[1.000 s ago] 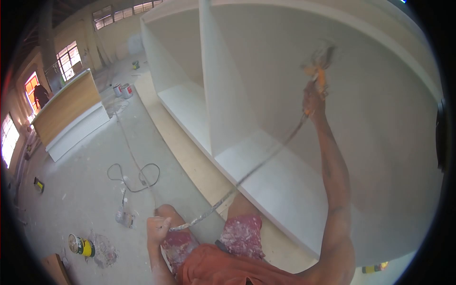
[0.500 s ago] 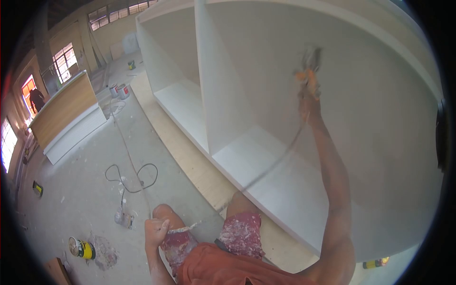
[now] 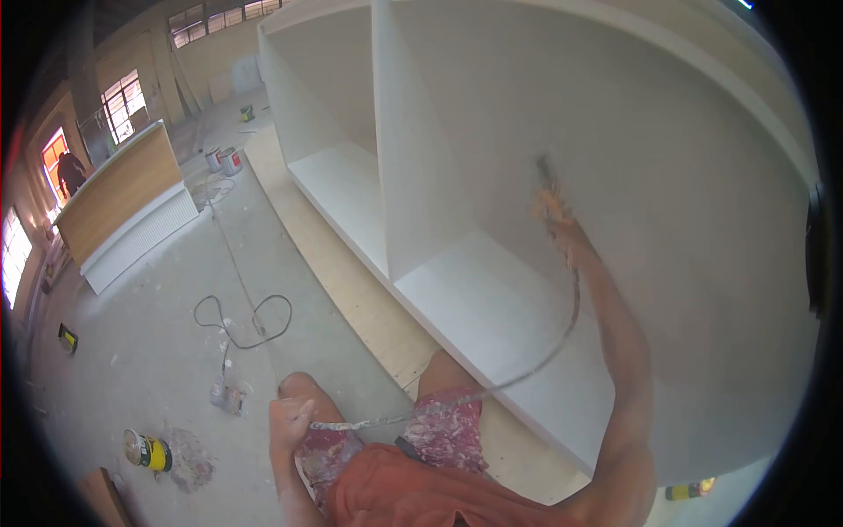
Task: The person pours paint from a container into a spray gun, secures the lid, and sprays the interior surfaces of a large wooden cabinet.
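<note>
My right hand [image 3: 567,235] is closed on the spray gun [image 3: 546,183], which is smeared by motion; orange parts show near the fingers. It is raised inside the right bay of a large white cabinet [image 3: 439,167], in front of the back panel. A hose [image 3: 514,383] hangs from beneath the gun in a curve past the cabinet's lower edge and across my lap. My left hand [image 3: 291,423], low by my knee, is wrapped around the paint-spattered end of this stretch of hose.
A corded power tool [image 3: 226,397] lies on the floor, its cable [image 3: 241,345] looped beside it. A yellow-and-black can [image 3: 147,451] stands lower left. Paint cans [image 3: 230,161] sit farther back, near a wood-and-white counter [image 3: 123,215]. A person [image 3: 70,173] is by the far window.
My right hand and the spray gun have moved down and slightly left along the back panel. The hose now sags in a deeper curve. My left hand stays about where it was.
</note>
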A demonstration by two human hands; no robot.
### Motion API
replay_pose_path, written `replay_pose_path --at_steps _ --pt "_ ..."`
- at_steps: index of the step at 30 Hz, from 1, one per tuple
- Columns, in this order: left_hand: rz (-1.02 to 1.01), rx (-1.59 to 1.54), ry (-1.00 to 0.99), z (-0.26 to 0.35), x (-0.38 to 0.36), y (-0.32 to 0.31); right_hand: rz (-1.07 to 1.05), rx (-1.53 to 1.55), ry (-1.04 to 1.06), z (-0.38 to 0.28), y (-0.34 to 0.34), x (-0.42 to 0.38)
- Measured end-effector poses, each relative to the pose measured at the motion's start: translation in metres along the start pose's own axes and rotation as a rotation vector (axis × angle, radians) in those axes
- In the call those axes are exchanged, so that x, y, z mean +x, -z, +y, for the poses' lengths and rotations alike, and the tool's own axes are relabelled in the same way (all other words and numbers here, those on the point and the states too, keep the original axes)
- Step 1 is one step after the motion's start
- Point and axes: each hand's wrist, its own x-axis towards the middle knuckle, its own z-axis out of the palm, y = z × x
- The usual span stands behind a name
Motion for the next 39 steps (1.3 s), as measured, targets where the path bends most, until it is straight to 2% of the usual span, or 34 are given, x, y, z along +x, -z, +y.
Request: replay_pose_path --at_steps 1,4,6,8,10,11,13,14,16,17,19,23,25,28,30,32,34,35,37,39 --pt "0.022 -0.039 0.006 0.001 -0.001 -0.001 -0.044 -0.137 -0.101 0.004 0.000 -0.003" --pt "0.008 -0.070 -0.016 -0.005 -0.004 -0.002 0.033 -0.104 -0.046 0.005 -0.001 -0.003" --pt "-0.002 -0.024 -0.051 -0.012 -0.001 -0.004 0.074 0.043 0.197 0.003 0.011 0.029" --pt "-0.016 0.020 -0.085 -0.011 0.001 -0.003 0.108 0.531 0.237 -0.054 0.008 0.011" --pt "-0.024 0.018 -0.078 -0.004 0.005 -0.003 0.123 0.767 0.306 -0.089 0.016 0.017" --pt "-0.022 0.019 -0.081 0.000 0.006 -0.005 0.124 0.769 0.310 -0.100 0.021 0.020" --pt "0.030 -0.056 -0.097 0.006 0.010 -0.009 0.018 0.835 0.802 -0.116 0.027 0.026" --pt "0.037 -0.054 -0.101 0.006 0.010 -0.009 0.015 0.838 0.809 -0.119 0.024 0.026" --pt "0.051 -0.056 -0.091 0.004 0.010 -0.012 0.081 0.870 0.661 -0.117 0.021 0.023" --pt "0.050 -0.058 -0.093 0.003 0.009 -0.011 0.083 0.869 0.664 -0.109 0.018 0.023" --pt "0.052 -0.002 -0.112 -0.001 0.008 -0.010 0.124 0.520 0.304 -0.078 0.011 0.028" --pt "0.030 -0.015 -0.087 -0.015 -0.003 -0.009 -0.006 -0.043 0.073 0.003 0.004 0.034" --pt "0.043 0.005 -0.067 -0.015 -0.006 -0.008 -0.129 0.000 -0.054 0.019 0.002 0.014" --pt "0.036 -0.014 -0.065 -0.008 -0.004 -0.006 0.000 -0.051 -0.058 0.000 0.001 0.008" --pt "0.030 -0.032 -0.088 -0.008 -0.002 -0.007 0.002 0.261 0.035 -0.022 0.011 0.013" --pt "0.028 -0.050 -0.110 -0.004 0.001 -0.006 0.065 0.540 0.337 -0.062 0.013 0.018" --pt "-0.002 -0.007 -0.141 0.002 0.006 -0.006 0.097 0.724 0.457 -0.101 0.023 0.020" --pt "0.004 -0.004 -0.145 0.004 0.009 -0.007 0.095 0.727 0.463 -0.116 0.027 0.019" --pt "0.036 -0.071 -0.168 0.007 0.015 -0.013 0.096 0.848 0.781 -0.137 0.030 0.021" --pt "0.048 -0.055 -0.170 0.004 0.018 -0.018 0.057 0.831 0.727 -0.135 0.033 0.033"
